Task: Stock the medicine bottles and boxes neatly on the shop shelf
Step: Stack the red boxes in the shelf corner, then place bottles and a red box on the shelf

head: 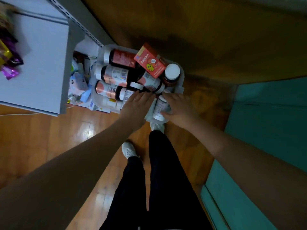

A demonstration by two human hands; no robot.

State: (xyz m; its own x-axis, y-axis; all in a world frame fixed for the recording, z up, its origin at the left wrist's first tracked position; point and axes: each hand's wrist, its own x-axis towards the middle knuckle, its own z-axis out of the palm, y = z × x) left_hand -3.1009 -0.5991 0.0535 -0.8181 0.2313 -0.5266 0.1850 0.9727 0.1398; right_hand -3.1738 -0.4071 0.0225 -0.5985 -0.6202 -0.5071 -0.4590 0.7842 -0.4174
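Note:
A clear plastic bin (181, 75) stands on the wooden floor, piled with several dark medicine bottles (116, 74) with white caps and a red box (150, 61) lying on top. Both my arms reach down into its near side. My left hand (137, 103) lies over the bottles near the middle, fingers stretched forward; what is under the palm is hidden. My right hand (179, 107) grips a white bottle (160, 107) at the bin's near right corner, thumb on its near side. A grey shop shelf (41, 63) stands at the left.
Purple and gold packets (8, 60) lie on the shelf's left end. A lower shelf holds loose packets (78, 83) next to the bin. My legs and white shoes (128, 150) stand just in front of the bin. A teal mat (265, 130) covers the floor at the right.

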